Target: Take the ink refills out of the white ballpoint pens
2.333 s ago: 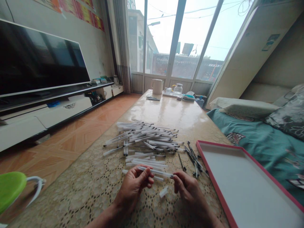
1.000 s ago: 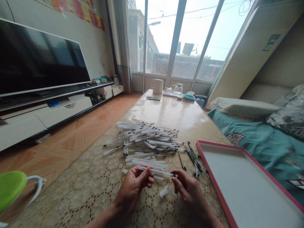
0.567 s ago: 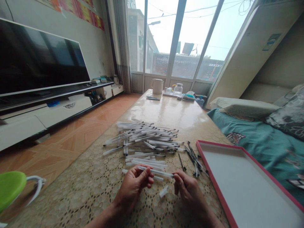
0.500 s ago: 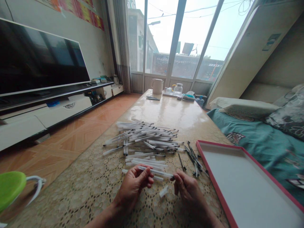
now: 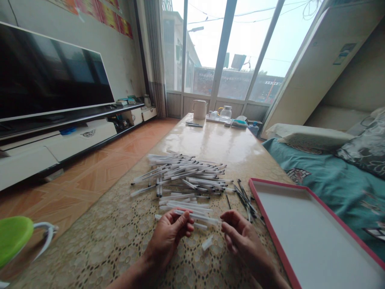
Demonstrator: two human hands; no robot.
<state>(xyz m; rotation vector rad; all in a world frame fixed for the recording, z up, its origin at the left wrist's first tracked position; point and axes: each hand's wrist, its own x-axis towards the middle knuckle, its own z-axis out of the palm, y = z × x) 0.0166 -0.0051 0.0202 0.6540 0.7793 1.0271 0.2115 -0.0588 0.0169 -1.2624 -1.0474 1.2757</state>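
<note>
My left hand [image 5: 169, 236] is closed on a translucent white pen barrel [image 5: 205, 218], held level just above the table. My right hand [image 5: 245, 237] is at the barrel's right end with thumb and forefinger apart; nothing shows between them. Beyond the left hand lie several loose clear barrels [image 5: 183, 202]. Behind these spreads a heap of white pens with dark ends [image 5: 192, 172]. Several thin dark sticks [image 5: 244, 194] lie to the right of the heap. A short clear piece of plastic [image 5: 207, 243] rests on the table between my hands.
A shallow white tray with a pink rim [image 5: 272, 230] stands at the right on the patterned table [image 5: 99, 241]. At the far end are a beige kettle [image 5: 199, 110] and a glass jug [image 5: 226, 112]. A green stool [image 5: 15, 239] is at the left.
My right hand's fingers have opened from their pinch at the barrel's right end. The dark tip seen there before no longer shows. My left hand has hardly moved.
</note>
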